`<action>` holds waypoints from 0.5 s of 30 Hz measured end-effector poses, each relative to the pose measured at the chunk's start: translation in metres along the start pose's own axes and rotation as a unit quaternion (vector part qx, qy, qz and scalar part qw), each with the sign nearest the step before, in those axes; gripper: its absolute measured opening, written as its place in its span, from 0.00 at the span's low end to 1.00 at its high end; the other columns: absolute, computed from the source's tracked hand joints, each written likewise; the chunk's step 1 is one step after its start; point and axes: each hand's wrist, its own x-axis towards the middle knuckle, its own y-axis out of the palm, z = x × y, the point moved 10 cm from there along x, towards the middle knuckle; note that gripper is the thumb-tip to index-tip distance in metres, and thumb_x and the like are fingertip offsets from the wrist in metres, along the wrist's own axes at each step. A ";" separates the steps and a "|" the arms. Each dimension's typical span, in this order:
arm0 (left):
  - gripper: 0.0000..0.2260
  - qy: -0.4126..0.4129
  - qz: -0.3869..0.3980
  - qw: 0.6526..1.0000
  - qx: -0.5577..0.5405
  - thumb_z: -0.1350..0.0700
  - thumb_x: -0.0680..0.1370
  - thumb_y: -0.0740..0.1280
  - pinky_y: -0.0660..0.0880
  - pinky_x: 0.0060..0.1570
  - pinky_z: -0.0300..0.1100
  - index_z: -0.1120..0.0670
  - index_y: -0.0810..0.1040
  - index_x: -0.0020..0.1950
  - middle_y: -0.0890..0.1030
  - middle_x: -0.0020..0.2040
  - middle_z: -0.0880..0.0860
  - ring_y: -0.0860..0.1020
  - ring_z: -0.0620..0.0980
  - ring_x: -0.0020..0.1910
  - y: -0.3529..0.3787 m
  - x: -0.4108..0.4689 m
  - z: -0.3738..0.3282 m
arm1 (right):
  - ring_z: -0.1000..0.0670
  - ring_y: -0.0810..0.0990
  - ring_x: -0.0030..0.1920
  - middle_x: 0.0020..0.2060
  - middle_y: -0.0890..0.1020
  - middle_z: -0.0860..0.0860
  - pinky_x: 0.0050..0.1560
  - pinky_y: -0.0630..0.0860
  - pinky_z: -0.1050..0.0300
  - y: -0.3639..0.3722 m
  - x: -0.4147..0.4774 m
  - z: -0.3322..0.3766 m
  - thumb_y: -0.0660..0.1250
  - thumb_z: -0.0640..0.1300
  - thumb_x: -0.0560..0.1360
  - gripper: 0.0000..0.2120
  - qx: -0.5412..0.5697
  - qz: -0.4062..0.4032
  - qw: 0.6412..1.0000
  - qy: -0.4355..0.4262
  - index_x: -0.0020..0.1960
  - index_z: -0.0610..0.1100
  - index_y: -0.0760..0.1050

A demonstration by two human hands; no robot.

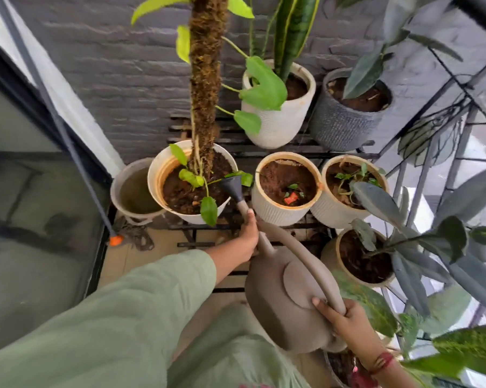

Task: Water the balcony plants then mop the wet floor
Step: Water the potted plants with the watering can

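1. Your left hand (247,236): fingers closed round the spout of the watering can (281,303), thumb laid up along it. The palm side is hidden.
2. Your right hand (345,317): fingers curled round the rear end of the can's arched handle, thumb pressed flat on the can's top beside the lid.
3. Watering can: matt taupe plastic with a rounded body, disc lid and long tapering spout. You hold it tilted forward between both hands, in front of the stand. Its dark funnel-shaped rose (232,187) sits over the right edge of the moss-pole pot (155,177).
4. Moss-pole pot: smooth, white and round, with a rust-stained inner rim. It holds dark soil, a shaggy brown moss pole (205,79) and a green-leaved climber.
5. Ribbed middle pot (264,211): cream, vertically fluted. It holds brown soil, a tiny seedling and a red tag (291,198).
6. Ribbed right pot (325,211): same pattern, just beside the middle one. It holds soil and a small leafy vine.
7. Back row: a white textured pot (278,127) with a snake plant, and a grey knit-textured pot (342,127) with soil and a dark leaf.
8. Black slatted stand (236,141): metal, under these pots.
9. Grey tub (116,191): left of the moss-pole pot. The inside is murky and the contents cannot be made out.
10. Mop (116,240): blue pole leaning at your left, orange collar, grey strands on the tiled floor.
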 end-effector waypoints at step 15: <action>0.53 -0.091 -0.030 0.993 -0.062 0.20 0.54 0.51 0.69 0.63 0.60 0.54 0.72 0.67 0.78 0.61 0.59 0.76 0.63 0.60 -0.136 0.098 -0.007 | 0.52 0.64 0.19 0.18 0.68 0.50 0.21 0.61 0.62 0.133 0.036 0.107 0.68 0.75 0.57 0.35 0.018 0.139 0.989 -0.041 0.33 0.41 0.71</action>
